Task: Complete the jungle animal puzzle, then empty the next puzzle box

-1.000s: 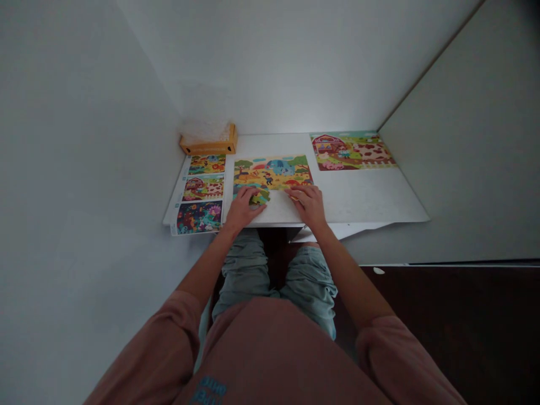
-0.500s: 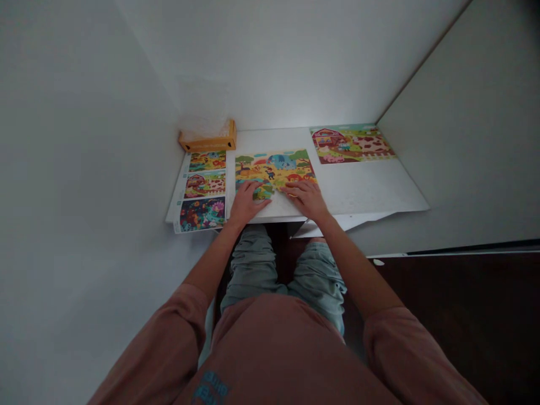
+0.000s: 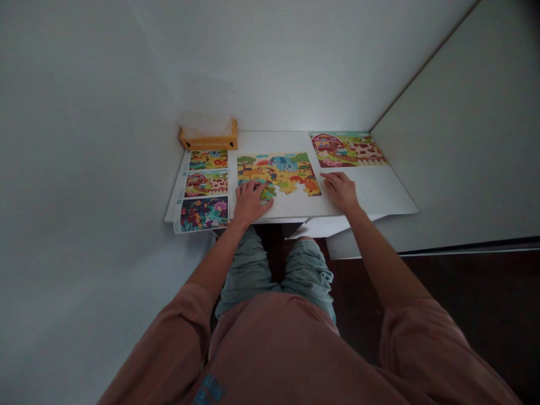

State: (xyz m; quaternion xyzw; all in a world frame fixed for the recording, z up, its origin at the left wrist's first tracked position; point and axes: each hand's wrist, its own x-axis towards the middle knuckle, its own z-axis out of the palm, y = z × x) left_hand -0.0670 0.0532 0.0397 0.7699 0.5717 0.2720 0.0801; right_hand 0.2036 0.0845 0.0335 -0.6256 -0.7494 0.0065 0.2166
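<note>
White board carries a partly built jigsaw puzzle in its middle, and a farm picture sheet and three small picture cards lie around it, placed where the eyes can compare them. The left hand is spread, pressing near loose puzzle pieces at the lower edge. The right hand, fingers loosely together, touches the board beside the puzzle; it seems to hold nothing.

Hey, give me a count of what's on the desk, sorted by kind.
Small pictures: 3
Large farm picture: 1
Jigsaw puzzle, part built: 1
Orange box: 1
Total: 6
</note>
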